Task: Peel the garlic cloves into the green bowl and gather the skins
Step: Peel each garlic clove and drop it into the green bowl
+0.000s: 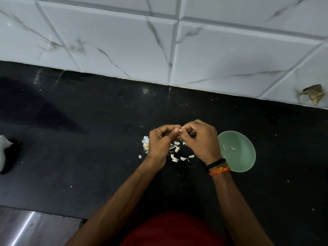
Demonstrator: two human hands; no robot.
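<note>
My left hand (160, 139) and my right hand (199, 137) meet above the black counter, and both pinch one small pale garlic clove (179, 130) between their fingertips. Loose white skins (175, 151) lie scattered on the counter just below the hands. The rest of the garlic bulb (145, 143) sits at the left edge of my left hand, partly hidden by it. The green bowl (246, 162) stands right of my right wrist, and two peeled cloves (228, 147) lie inside it.
The black counter (88, 139) runs to a white marble-tiled wall (159, 41) at the back. A white object (4, 150) lies at the far left edge. A chipped hole (313, 94) marks the wall at the right. The counter's front edge shows at lower left.
</note>
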